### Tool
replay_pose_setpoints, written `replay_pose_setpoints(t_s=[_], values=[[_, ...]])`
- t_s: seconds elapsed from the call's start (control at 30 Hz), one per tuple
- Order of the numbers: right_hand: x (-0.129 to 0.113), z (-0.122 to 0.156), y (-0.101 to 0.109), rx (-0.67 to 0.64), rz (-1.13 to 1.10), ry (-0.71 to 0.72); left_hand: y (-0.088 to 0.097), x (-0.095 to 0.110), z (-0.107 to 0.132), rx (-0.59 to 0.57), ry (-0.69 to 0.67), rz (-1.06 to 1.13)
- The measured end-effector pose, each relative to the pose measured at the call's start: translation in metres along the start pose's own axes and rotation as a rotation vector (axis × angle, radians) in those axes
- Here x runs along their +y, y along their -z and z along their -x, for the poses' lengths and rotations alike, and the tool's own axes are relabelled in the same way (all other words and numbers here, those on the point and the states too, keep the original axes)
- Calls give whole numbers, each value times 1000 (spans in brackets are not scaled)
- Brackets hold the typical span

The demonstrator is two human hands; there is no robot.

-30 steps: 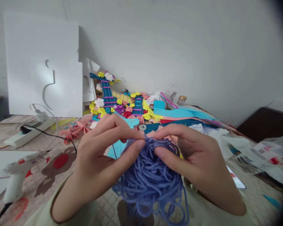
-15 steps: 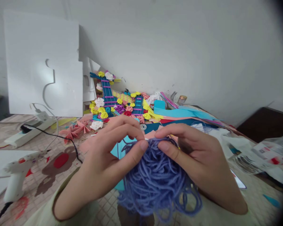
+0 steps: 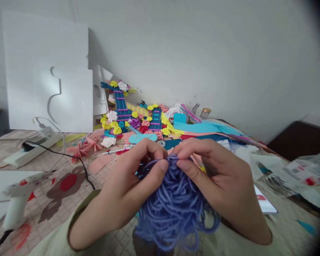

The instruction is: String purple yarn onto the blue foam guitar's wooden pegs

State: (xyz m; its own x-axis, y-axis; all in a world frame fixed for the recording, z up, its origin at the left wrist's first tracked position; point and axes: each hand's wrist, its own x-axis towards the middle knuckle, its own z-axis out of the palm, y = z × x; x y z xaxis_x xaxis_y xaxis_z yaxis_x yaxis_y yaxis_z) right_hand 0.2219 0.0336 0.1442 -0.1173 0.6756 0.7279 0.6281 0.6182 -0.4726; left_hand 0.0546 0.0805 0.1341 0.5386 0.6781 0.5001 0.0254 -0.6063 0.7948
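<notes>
Pale wall behind a cluttered craft tabletop [image 3: 56, 167] with a patterned cover. At the middle of the near edge, both of my hands hold a loose tangle of purple-blue yarn [image 3: 173, 209]. My left hand [image 3: 128, 188] and right hand [image 3: 218, 177] curl over its top. Thumbs and forefingers [image 3: 161, 166] pinch strands where the two hands meet, the tips almost touching.

Compared with a second ago, my thumbs have drawn closer together. The yarn sits in a tighter bunch, with fewer loops trailing below it. My left hand has pulled back toward me, uncovering a white pen [image 3: 114, 151] and a pale blue card oval [image 3: 142, 138] that it hid before. I judge that the picking has narrowed to a few strands at the very top of the tangle.

One container shows: a small jar [image 3: 206, 113] with a tan lid at the far edge by the wall. It stands just right of a heap of paper flowers [image 3: 128, 113], and I cannot tell what is in it. A glue gun [image 3: 16, 199] lies near the left edge, and a power strip [image 3: 29, 149] lies beyond it. A white board [image 3: 48, 71] leans on the wall at the far left corner.
</notes>
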Motion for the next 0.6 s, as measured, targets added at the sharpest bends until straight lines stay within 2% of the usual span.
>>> replay_pose_setpoints(t_s=[0.13,0.37,0.43,0.6], values=[[-2,0,0,35,62,98,-1,-2,-1,63,-38,39],[-6,-1,-3,169,430,323,-2,-2,-3,130,-33,105],[-5,-1,-5,175,489,330,-1,-2,-3,133,-26,117],[-3,0,-5,74,494,283,0,-3,-2,125,11,130]])
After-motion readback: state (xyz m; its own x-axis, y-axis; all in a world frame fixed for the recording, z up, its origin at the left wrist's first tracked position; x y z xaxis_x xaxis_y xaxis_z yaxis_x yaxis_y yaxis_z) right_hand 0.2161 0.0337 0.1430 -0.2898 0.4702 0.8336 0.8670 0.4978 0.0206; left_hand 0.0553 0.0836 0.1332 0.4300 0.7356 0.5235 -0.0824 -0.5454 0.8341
